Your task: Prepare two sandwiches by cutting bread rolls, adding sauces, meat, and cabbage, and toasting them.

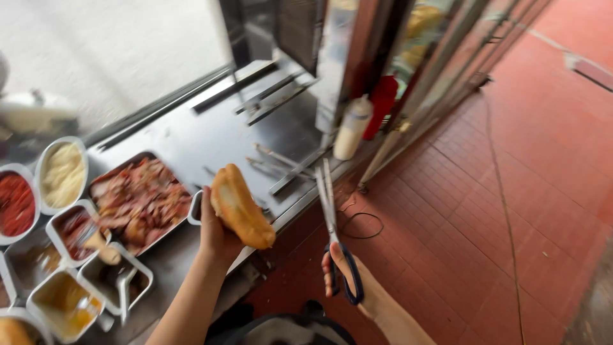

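My left hand [216, 233] grips a golden bread roll [239, 207], held tilted just over the front edge of a steel counter [211, 137]. My right hand [354, 275] holds a pair of long scissors [330, 211] by their dark blue handles, blades closed and pointing up and away, over the red tiled floor. The scissors and the roll are apart, the blades a short way right of the bread.
A steel tray of chopped roasted meat [137, 198] lies left of the roll. Several tubs of sauces and fillings [60, 172] line the counter's left end. Tongs [281, 160], a white squeeze bottle [352, 128] and a red bottle [382, 102] stand farther back. Red tiled floor [498, 211] spreads to the right.
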